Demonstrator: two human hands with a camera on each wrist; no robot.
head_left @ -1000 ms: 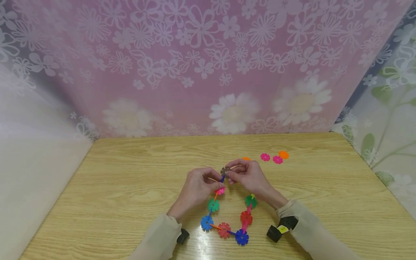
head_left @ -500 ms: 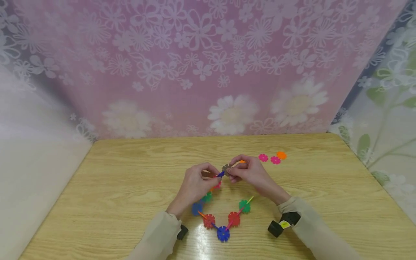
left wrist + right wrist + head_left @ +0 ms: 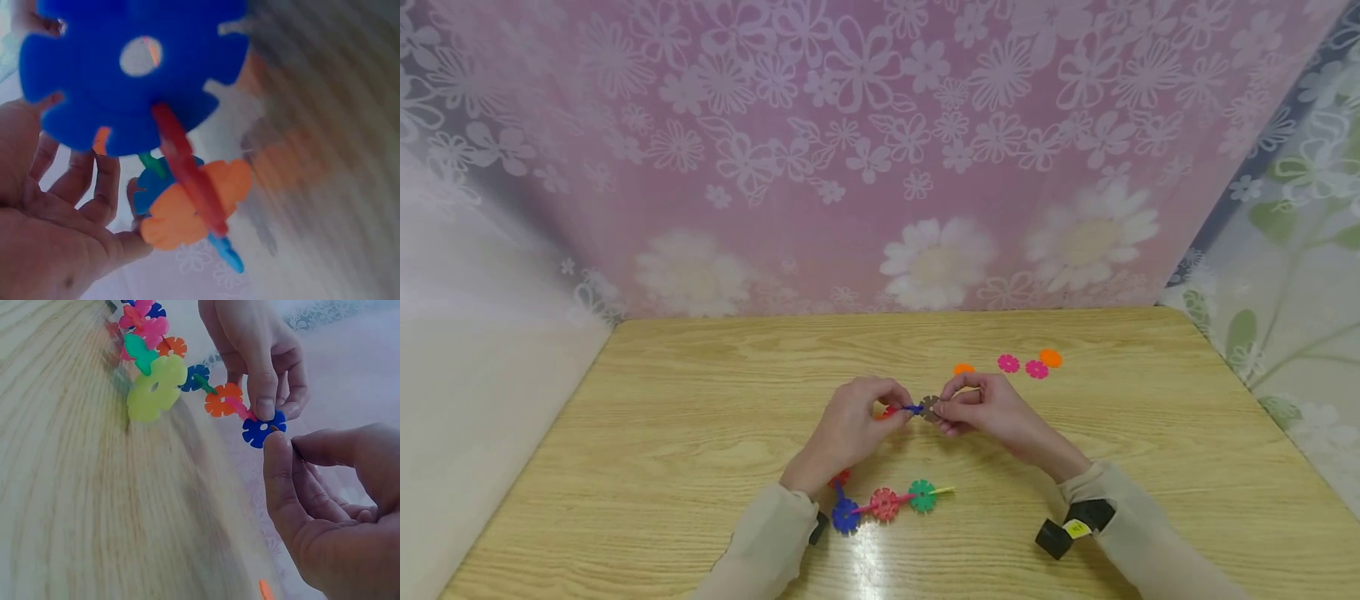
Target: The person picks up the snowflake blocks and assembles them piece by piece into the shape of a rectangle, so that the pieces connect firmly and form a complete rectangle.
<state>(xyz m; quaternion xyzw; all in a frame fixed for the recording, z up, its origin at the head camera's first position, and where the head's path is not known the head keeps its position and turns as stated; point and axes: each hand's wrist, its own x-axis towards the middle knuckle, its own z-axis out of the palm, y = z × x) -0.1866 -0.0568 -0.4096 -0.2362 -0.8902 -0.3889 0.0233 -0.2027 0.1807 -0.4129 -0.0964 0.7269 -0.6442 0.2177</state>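
Note:
Over the table's middle, my left hand (image 3: 850, 427) pinches a blue notched flower disc (image 3: 255, 434) near the end of a chain of slotted-together discs. My right hand (image 3: 1003, 419) pinches a brown flower disc (image 3: 928, 408) between thumb and index finger, its edge right at the blue disc's rim. From the left hand the chain hangs down, partly hidden by that hand and forearm. Its lower part shows a dark blue disc (image 3: 846, 517), a red disc (image 3: 884, 505) and a green disc (image 3: 922, 496), ending in a yellow-green disc (image 3: 156, 394). An orange disc (image 3: 200, 203) hangs close by my left fingers.
Loose flower discs lie on the wooden table (image 3: 700, 400) beyond my right hand: an orange disc (image 3: 964, 369), a pink disc (image 3: 1008, 363), another pink disc (image 3: 1037, 369) and a second orange disc (image 3: 1050, 358). A flowered curtain (image 3: 820, 208) hangs behind the table.
The chain's lower part has swung left, partly behind my left forearm. The blue and brown discs have come level between the hands, and the right hand has shifted slightly right and nearer.

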